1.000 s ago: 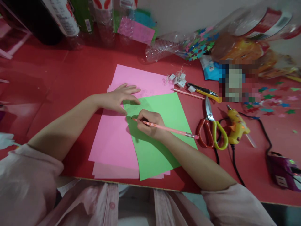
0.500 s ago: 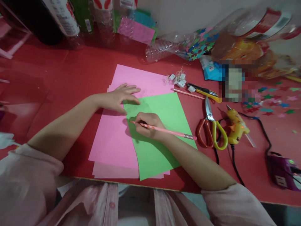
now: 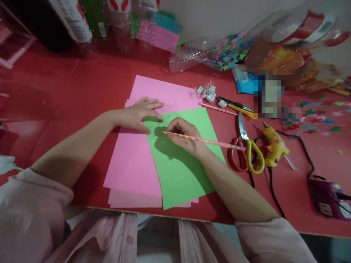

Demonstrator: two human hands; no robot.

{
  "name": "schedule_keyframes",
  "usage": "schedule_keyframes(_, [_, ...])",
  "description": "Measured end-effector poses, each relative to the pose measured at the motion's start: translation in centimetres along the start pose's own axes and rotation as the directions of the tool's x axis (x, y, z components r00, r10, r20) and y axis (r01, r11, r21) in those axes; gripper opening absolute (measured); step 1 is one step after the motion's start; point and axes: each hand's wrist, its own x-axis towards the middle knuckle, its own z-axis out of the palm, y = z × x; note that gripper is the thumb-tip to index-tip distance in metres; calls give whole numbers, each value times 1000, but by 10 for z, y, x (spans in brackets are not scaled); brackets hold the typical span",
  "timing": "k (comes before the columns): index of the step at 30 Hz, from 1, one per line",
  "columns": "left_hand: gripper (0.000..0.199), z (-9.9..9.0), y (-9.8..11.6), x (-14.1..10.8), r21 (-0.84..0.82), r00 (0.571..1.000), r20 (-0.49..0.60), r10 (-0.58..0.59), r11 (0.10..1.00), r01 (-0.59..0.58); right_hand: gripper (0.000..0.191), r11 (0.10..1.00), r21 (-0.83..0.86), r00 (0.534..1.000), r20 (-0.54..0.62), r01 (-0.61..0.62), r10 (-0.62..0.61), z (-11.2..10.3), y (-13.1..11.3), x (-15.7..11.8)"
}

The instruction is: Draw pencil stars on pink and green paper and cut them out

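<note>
Head view shows, from the left, the left hand with fingers spread apart, resting on pink paper and the green sheet's edge; the green sheet overlaps the pink paper; the right hand pinches a pencil above it

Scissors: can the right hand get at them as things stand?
Probably yes, though the right hand holds a pencil it may need to put down. The eraser end overlaps the red handle in view; the yellow handle looks uncovered.
</note>
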Motion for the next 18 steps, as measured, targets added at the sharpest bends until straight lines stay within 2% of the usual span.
schedule_keyframes(3, [51, -1, 0, 0, -15, 1000, -3, 11, 1000, -11, 5, 997, -71, 1000, -1, 22, -22, -4, 3, 0])
schedule_keyframes(8, [49, -3, 3, -1, -17, 1000, 1, -6, 1000, 6, 7, 985, -168, 999, 0, 42, -43, 0, 7, 1])
schedule_keyframes(18, [53, -6, 9, -1, 1, 999, 34, -41, 999, 41, 8, 977, -204, 997, 59, 65, -54, -1, 7, 2])
